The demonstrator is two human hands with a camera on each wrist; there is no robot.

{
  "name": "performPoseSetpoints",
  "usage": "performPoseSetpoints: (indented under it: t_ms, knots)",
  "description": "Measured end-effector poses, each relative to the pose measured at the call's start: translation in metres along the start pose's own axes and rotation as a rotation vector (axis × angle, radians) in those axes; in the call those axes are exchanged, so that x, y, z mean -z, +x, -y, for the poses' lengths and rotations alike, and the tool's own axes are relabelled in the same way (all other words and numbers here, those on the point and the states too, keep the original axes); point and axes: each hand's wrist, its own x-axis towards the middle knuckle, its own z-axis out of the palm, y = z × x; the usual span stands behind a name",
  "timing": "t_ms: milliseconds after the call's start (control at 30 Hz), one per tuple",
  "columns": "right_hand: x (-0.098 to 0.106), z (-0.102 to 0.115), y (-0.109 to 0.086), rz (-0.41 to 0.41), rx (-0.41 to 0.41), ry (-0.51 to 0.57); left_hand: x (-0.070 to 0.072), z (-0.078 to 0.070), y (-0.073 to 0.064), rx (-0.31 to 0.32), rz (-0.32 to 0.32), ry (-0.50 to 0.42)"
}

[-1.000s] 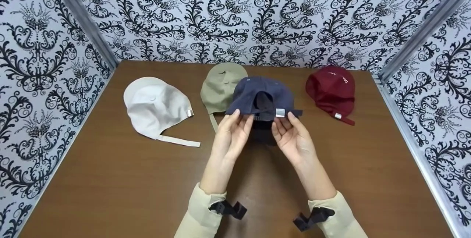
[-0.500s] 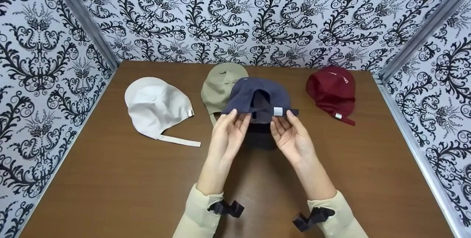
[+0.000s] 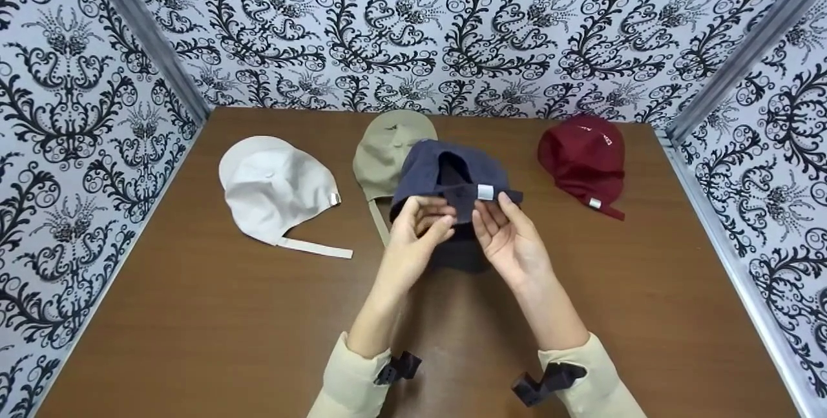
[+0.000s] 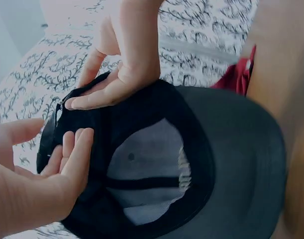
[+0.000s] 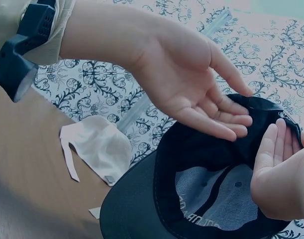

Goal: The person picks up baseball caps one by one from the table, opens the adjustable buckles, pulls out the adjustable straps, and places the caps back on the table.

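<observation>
A navy baseball cap point(image 3: 484, 163) is held up with its back opening towards me and its dark brim point(image 4: 249, 164) below. My right hand point(image 3: 517, 237) pinches the back strap beside the silver buckle point(image 3: 484, 192), thumb in front and fingers behind. The strap's free end sticks out to the right. At the left part of the strap, my left hand point(image 3: 412, 243) has its fingers bent loosely inside the cap. Its thumb stands apart from the fingers; firm contact with the strap cannot be made out. Pale lettering point(image 4: 184, 169) shows inside the cap.
On the brown table point(image 3: 258, 327), a white cap point(image 3: 271, 185) lies to the left with its strap loose. An olive cap point(image 3: 387, 153) sits partly behind the navy one, and a dark red cap point(image 3: 581, 153) lies at right. Patterned walls point(image 3: 413, 30) stand around the table.
My left hand has loosened its pinch on the cap's left back edge and moved slightly right, towards the strap. The cap has tilted and lowered a little; my right hand keeps its pinch.
</observation>
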Motion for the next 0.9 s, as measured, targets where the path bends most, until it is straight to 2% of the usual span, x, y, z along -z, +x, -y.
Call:
performPoseSetpoints:
  t_ms: [133,233,333,433,633,900]
  knots:
    - [0.000,0.001,0.000,0.003,0.001,0.010,-0.006,-0.011,-0.005,-0.166,-0.056,0.305]
    - [0.000,0.001,0.000,0.001,0.005,0.001,-0.013,-0.017,-0.006,-0.335,-0.107,0.436]
    - [-0.001,0.000,0.000,-0.005,0.008,-0.019,-0.020,-0.022,-0.004,-0.515,-0.184,0.587]
    - [-0.002,-0.002,0.000,-0.006,0.013,-0.036,-0.026,-0.025,-0.001,-0.629,-0.248,0.747]
    - [-0.002,-0.004,0.000,0.023,0.021,-0.042,-0.039,-0.023,0.008,-0.715,-0.284,0.955]
    - [0.000,-0.005,0.002,0.016,0.027,-0.086,-0.045,-0.010,0.017,-0.734,-0.353,1.083]
